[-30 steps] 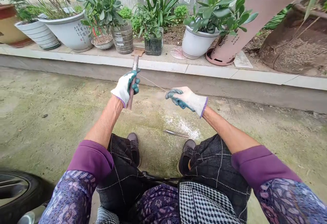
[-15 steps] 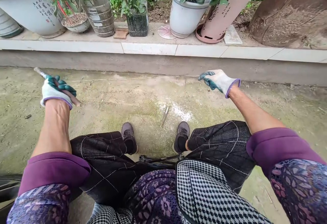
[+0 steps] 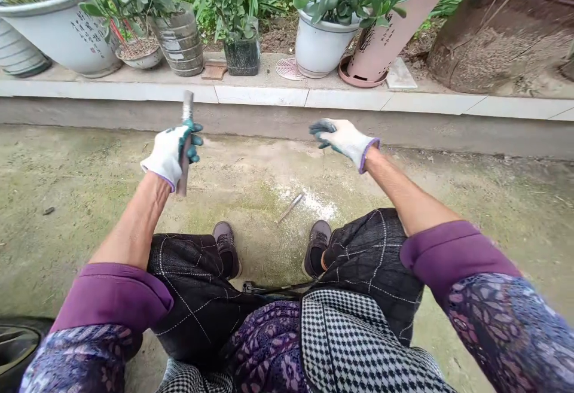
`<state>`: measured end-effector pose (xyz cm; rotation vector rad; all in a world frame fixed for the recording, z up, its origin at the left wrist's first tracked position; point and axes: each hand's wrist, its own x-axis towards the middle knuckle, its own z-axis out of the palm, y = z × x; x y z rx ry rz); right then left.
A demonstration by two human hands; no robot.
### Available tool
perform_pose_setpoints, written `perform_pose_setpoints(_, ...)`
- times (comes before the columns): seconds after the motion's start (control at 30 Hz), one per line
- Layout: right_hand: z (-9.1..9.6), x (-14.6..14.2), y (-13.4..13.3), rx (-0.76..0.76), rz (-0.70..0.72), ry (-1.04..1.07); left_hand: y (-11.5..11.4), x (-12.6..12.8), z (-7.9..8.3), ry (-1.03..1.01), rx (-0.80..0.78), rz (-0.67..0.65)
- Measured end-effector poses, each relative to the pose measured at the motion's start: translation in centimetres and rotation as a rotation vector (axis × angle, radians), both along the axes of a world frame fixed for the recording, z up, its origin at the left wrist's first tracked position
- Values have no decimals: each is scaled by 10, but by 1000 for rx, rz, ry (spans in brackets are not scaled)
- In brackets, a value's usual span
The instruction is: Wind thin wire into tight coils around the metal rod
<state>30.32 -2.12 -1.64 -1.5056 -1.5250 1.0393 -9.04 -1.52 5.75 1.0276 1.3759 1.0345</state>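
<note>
Left hand: the left hand [image 3: 169, 152], in a white knitted glove with dark green coating, is closed as a fist around a grey metal rod [image 3: 187, 106].
Rod: it is held almost upright; 1 end stands out above the fist and the other end below it.
Right hand: the right hand [image 3: 343, 137], in the same kind of glove, is raised well apart from the rod, at nearly the same height.
Right grip: the green fingers [image 3: 323, 127] are curled and pressed together; whether something is pinched between them cannot be told.
Below the grips: a thin metal stick [image 3: 290, 207] is lying on the concrete ground [image 3: 81, 195], beside a patch of white powder [image 3: 320, 206].
Feet: 2 dark shoes [image 3: 225, 243] are set on the ground, 1 at each side of the stick.
Beyond the grips: a white tiled ledge [image 3: 260, 95] is seen, and on it a black square plant pot [image 3: 242, 57] and a white round plant pot [image 3: 316, 52] are standing.
</note>
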Motion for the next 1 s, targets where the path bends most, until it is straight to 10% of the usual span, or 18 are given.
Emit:
perform_pose_setpoints(0.27, 30, -124, -11, -2, 326, 182, -19, 79, 2, -56, 20, -415)
perform_pose_setpoints(0.6, 59, -112, -55, -232, 301, 209, -12, 65, -3, 47, 12, -452)
perform_pose_setpoints(1.0, 67, -108, -71, -21, 327, 63, -9, 73, -22, 866, 192, -668)
